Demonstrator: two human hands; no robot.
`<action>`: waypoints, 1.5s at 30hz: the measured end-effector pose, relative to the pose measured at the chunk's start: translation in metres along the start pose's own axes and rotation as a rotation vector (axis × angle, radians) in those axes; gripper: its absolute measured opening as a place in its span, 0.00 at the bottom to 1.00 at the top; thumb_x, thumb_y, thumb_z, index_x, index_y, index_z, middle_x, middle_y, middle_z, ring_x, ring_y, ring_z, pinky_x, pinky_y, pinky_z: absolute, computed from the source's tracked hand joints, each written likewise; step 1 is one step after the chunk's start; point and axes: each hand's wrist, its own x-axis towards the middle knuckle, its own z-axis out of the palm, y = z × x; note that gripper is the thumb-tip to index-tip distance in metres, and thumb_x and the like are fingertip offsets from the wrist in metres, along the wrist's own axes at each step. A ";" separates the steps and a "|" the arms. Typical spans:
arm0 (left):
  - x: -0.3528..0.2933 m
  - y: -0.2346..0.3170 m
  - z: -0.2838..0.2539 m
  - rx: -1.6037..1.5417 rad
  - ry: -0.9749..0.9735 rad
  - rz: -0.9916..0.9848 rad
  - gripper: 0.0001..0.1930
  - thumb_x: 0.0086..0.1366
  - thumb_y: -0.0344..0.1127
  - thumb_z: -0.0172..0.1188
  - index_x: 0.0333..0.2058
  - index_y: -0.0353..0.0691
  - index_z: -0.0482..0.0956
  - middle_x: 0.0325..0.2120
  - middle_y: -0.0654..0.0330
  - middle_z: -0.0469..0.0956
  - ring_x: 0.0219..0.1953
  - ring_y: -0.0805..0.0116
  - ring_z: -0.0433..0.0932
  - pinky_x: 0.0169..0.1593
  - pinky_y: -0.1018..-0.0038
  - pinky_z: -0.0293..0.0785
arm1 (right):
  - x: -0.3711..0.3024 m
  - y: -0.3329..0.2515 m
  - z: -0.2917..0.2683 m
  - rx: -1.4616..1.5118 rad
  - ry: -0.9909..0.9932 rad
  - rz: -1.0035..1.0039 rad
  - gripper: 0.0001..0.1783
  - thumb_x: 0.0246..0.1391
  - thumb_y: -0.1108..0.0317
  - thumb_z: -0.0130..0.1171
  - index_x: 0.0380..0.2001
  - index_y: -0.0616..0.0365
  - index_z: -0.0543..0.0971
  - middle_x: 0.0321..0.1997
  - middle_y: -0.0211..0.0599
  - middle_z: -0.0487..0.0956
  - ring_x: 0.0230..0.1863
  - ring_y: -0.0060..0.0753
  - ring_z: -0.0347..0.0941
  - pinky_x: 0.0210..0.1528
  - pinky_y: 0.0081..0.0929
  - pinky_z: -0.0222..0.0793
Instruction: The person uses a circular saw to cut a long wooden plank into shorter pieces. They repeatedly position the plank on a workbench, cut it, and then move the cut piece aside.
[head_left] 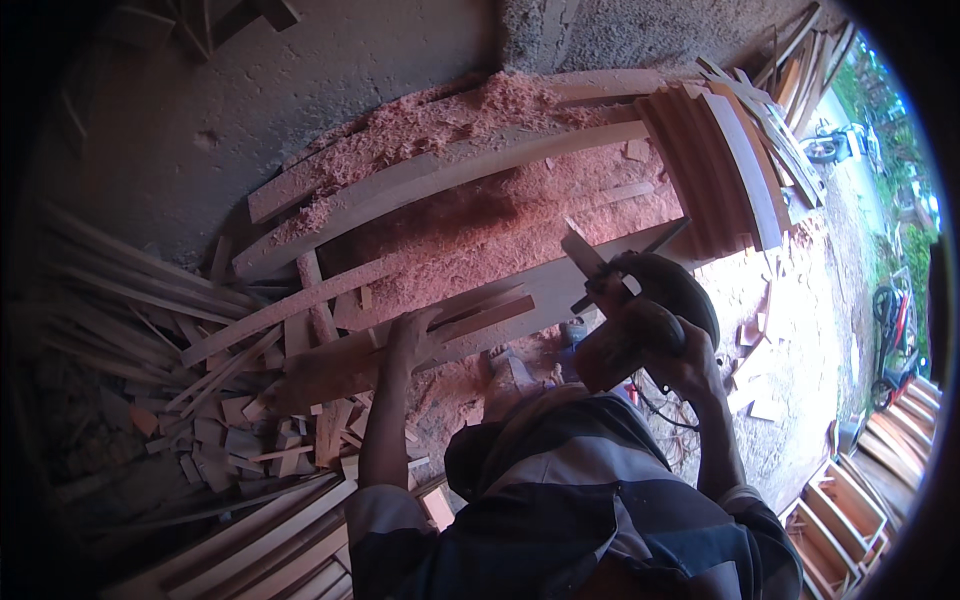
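Right hand (692, 362) closed round the rear of a handheld circular saw (640, 335), dark body, round guard. Saw is above the right part of a long wooden board (560, 290); can't tell from here whether its base touches the wood. Thin dark cord (665, 415) hangs below the saw. Left hand (408, 338) well apart from the saw, down at the near ends of narrow wood strips (490, 315) lying along the board; fingers bent over, but can't tell if it's gripping or just pressing. The board runs crosswise in front of the person, left end lower in view. Beyond it, long beams (430, 180) lie roughly alongside, pinkish shavings (510, 100) heaped on the far ones and spread between. Stack of planks (700, 170) sits at the beams' right end, pieces side by side. To the left, a messy pile of wood offcuts (215, 430), with long slats (130, 270) above it. More boards (270, 550) lower left, wooden frames (840, 510) lower right. Rough wall (330, 60) behind. Outside on the right: red-and-black motorcycle (885, 320), a second motorcycle (840, 145) farther off, green plants (915, 260).
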 end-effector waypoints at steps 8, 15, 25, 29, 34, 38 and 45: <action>0.008 -0.020 0.007 0.327 -0.099 0.115 0.11 0.70 0.42 0.60 0.41 0.42 0.82 0.30 0.50 0.83 0.35 0.49 0.83 0.36 0.58 0.79 | -0.092 0.045 -0.011 0.308 0.363 0.263 0.22 0.47 0.75 0.63 0.49 0.62 0.81 0.33 0.27 0.82 0.26 0.17 0.74 0.29 0.21 0.71; 0.008 -0.016 0.010 0.421 0.221 0.230 0.06 0.71 0.38 0.58 0.35 0.45 0.76 0.26 0.56 0.80 0.30 0.52 0.82 0.31 0.60 0.77 | -0.119 0.094 -0.015 0.427 0.485 0.285 0.19 0.48 0.71 0.61 0.46 0.62 0.83 0.37 0.29 0.82 0.34 0.20 0.77 0.37 0.22 0.73; 0.111 0.117 -0.047 -0.172 0.594 0.150 0.10 0.76 0.37 0.53 0.40 0.35 0.75 0.33 0.52 0.77 0.37 0.57 0.80 0.40 0.64 0.75 | -0.139 0.194 -0.020 0.508 0.575 0.425 0.15 0.52 0.67 0.63 0.42 0.60 0.84 0.32 0.26 0.81 0.29 0.19 0.75 0.32 0.20 0.70; 0.147 0.176 -0.083 -0.539 0.707 0.184 0.11 0.77 0.37 0.52 0.42 0.32 0.74 0.37 0.54 0.78 0.41 0.65 0.79 0.45 0.65 0.76 | -0.152 0.236 -0.010 0.613 0.656 0.562 0.12 0.51 0.65 0.63 0.37 0.60 0.85 0.27 0.25 0.80 0.24 0.18 0.74 0.26 0.18 0.67; 0.167 0.274 -0.083 -0.893 0.702 0.082 0.12 0.74 0.35 0.55 0.49 0.33 0.73 0.42 0.55 0.78 0.39 0.70 0.80 0.35 0.75 0.82 | -0.172 0.297 0.000 0.622 0.763 0.671 0.13 0.45 0.71 0.65 0.37 0.56 0.87 0.32 0.28 0.83 0.31 0.23 0.77 0.33 0.25 0.71; 0.195 0.361 -0.076 -1.086 0.861 0.331 0.16 0.73 0.37 0.58 0.50 0.31 0.68 0.46 0.49 0.78 0.40 0.63 0.83 0.37 0.74 0.85 | -0.195 0.359 0.021 0.551 0.860 0.968 0.16 0.41 0.67 0.71 0.37 0.58 0.87 0.33 0.36 0.84 0.32 0.28 0.79 0.34 0.29 0.72; 0.314 0.619 -0.031 -1.230 0.790 0.864 0.25 0.75 0.40 0.52 0.55 0.21 0.57 0.48 0.34 0.75 0.45 0.50 0.84 0.50 0.59 0.87 | -0.212 0.441 0.062 0.789 1.001 1.199 0.17 0.43 0.73 0.71 0.39 0.68 0.85 0.34 0.45 0.83 0.29 0.40 0.80 0.26 0.37 0.72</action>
